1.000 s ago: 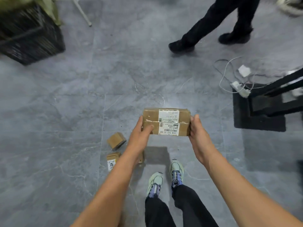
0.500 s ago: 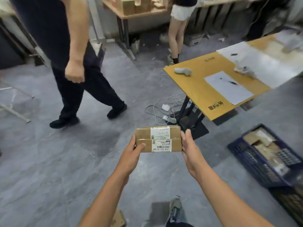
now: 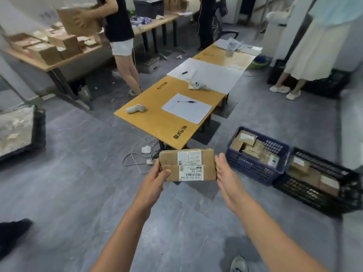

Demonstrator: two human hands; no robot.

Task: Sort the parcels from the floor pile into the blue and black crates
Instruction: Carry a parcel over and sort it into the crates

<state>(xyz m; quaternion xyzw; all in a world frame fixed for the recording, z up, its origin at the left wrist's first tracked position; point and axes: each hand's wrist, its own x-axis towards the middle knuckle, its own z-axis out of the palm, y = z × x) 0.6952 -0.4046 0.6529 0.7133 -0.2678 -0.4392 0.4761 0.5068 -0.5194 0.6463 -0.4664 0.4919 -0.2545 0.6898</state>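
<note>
A brown cardboard parcel (image 3: 170, 165) with white barcode labels is held at chest height between both hands. My left hand (image 3: 156, 180) grips its left end, thumb curled over the front face. My right hand (image 3: 225, 177) presses flat against its right end with straight fingers. On the floor to the right stands the blue crate (image 3: 253, 167), holding several brown parcels. Right beside it sits the black crate (image 3: 306, 191), also with several parcels inside.
A yellow table (image 3: 157, 118) with paper sheets and a pen stands just beyond the parcel, cables (image 3: 141, 154) trailing under it. People stand at the back left and far right. Another black crate (image 3: 38, 130) is at the left. A dark shoe (image 3: 11, 230) is at lower left.
My view has swung up from the floor pile and round to the right, bringing the table and both crates into view. Both hands kept hold of the same parcel.
</note>
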